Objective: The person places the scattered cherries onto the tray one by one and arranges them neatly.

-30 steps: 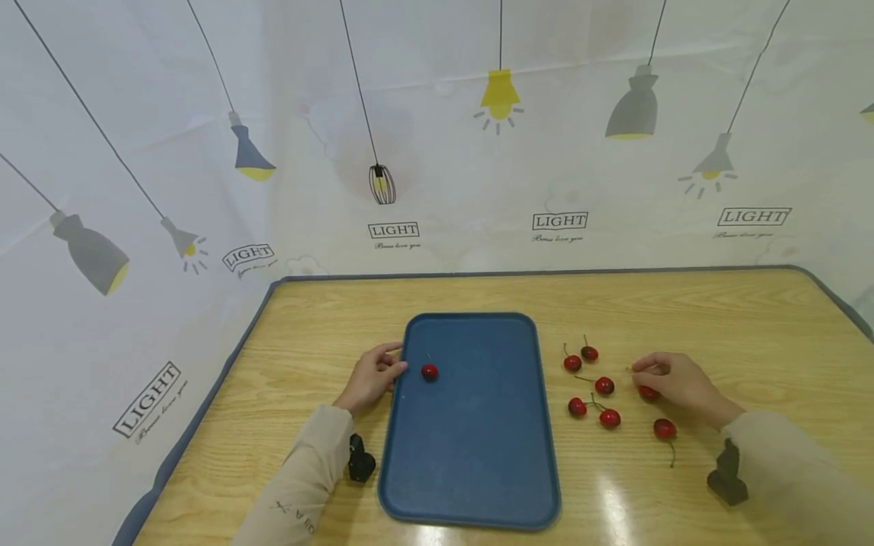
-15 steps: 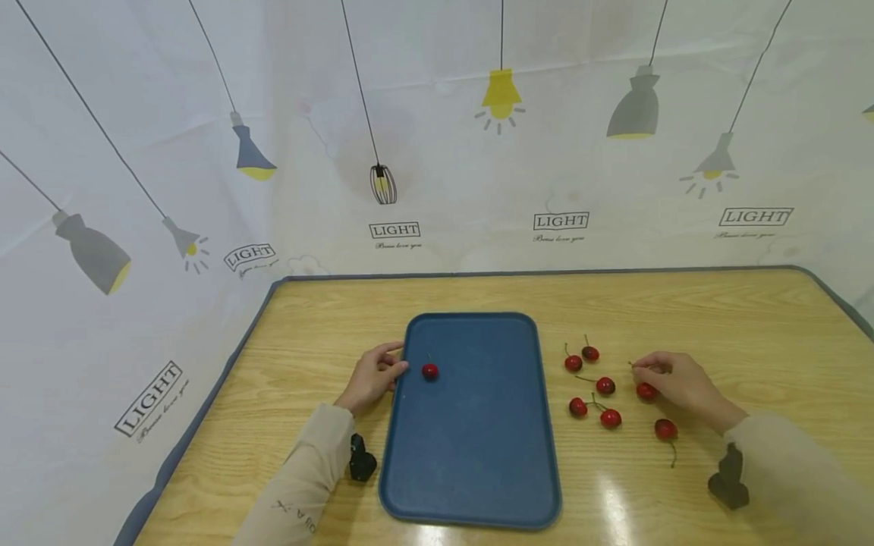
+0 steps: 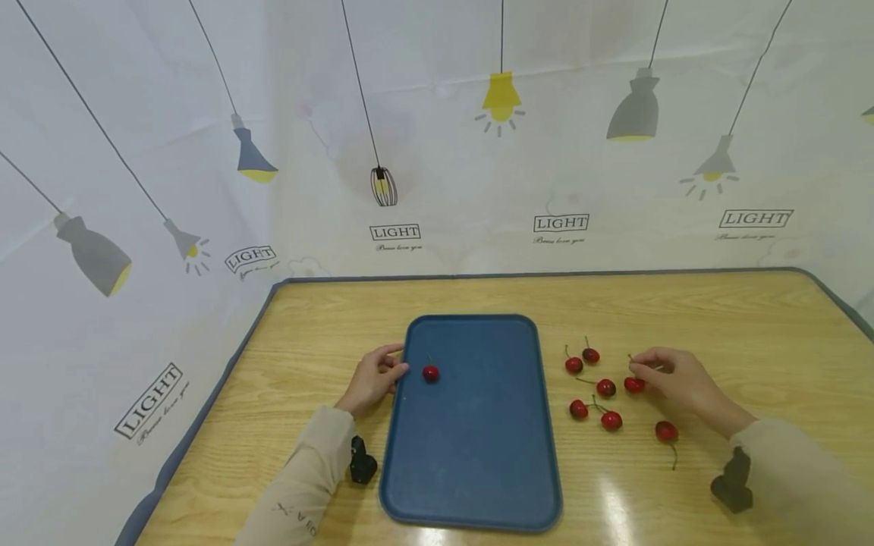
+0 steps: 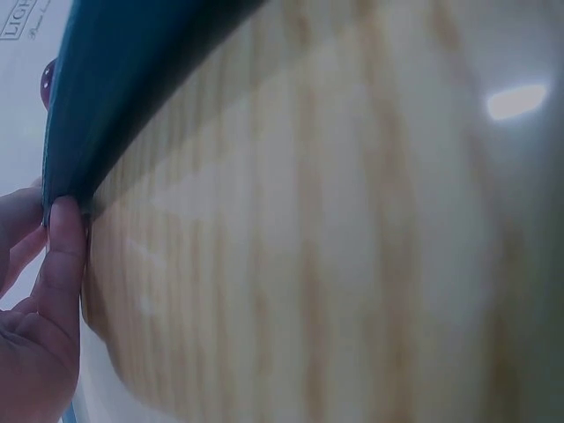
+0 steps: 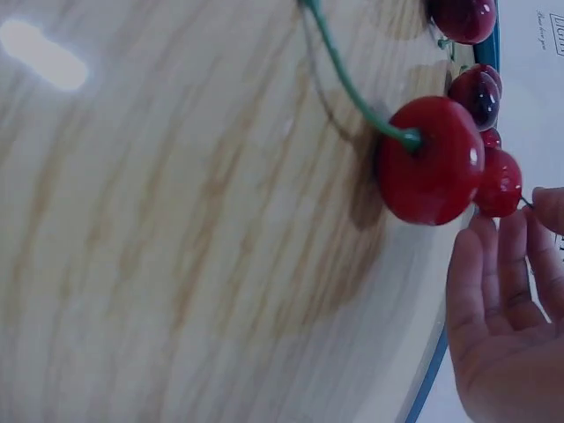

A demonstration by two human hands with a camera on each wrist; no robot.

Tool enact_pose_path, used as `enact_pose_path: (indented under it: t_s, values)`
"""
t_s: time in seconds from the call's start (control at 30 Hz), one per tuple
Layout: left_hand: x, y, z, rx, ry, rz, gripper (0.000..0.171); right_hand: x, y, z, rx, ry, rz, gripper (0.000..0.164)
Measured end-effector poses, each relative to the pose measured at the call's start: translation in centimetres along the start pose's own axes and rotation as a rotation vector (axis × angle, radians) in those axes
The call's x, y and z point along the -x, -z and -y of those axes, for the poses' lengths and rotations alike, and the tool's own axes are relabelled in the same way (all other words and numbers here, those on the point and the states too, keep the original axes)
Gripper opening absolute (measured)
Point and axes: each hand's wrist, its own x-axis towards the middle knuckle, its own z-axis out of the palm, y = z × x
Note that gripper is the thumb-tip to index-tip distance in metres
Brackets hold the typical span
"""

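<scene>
The right hand pinches the stem of one red cherry between thumb and finger; the fruit is just below the fingertips, and whether it touches the wooden counter I cannot tell. The left hand is closed on the left rim of the blue tray, with thumb and fingers around this edge. The important relation is sideways: the pinched cherry is well to the right of the tray, so the right hand is much nearer to it, while the left hand stays on the opposite side. The long axis of the tray runs away from the person, and its right long edge faces the pinched cherry. Between them lie five loose cherries, all near this edge; a separate cherry lies closer to the person, its stem pointing toward them. A single cherry sits inside the tray, just beside the left rim, near the left thumb.
</scene>
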Motion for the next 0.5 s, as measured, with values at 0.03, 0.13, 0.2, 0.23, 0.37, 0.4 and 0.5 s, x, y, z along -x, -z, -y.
enact_pose_path:
  t_s: [0.03, 0.13, 0.2, 0.23, 0.37, 0.4, 0.5]
  values:
    - [0.0, 0.0, 0.0, 0.000, -0.002, 0.001, 0.042, 0.0, 0.0, 0.0, -0.017, 0.007, 0.005, 0.042]
    - [0.0, 0.0, 0.1, 0.004, -0.004, 0.003, 0.042, 0.0, 0.1, 0.2, -0.060, 0.029, 0.008, 0.042]
    - [0.0, 0.0, 0.1, 0.004, -0.003, 0.004, 0.042, 0.0, 0.2, 0.4, -0.078, 0.054, 0.000, 0.040]
    - [0.0, 0.0, 0.1, 0.005, -0.003, 0.005, 0.042, -0.1, 0.2, 0.5, -0.083, 0.070, -0.004, 0.039]
    - [0.0, 0.0, 0.1, 0.003, -0.001, 0.006, 0.042, -0.4, 0.3, 1.2, -0.081, 0.120, -0.014, 0.037]
    - [0.0, 0.0, 0.1, 0.004, -0.001, 0.007, 0.042, -0.5, 0.3, 1.5, -0.074, 0.129, -0.015, 0.036]
    - [0.0, 0.1, 0.1, 0.003, 0.000, 0.009, 0.043, -0.8, 0.2, 2.3, -0.076, 0.148, -0.014, 0.035]
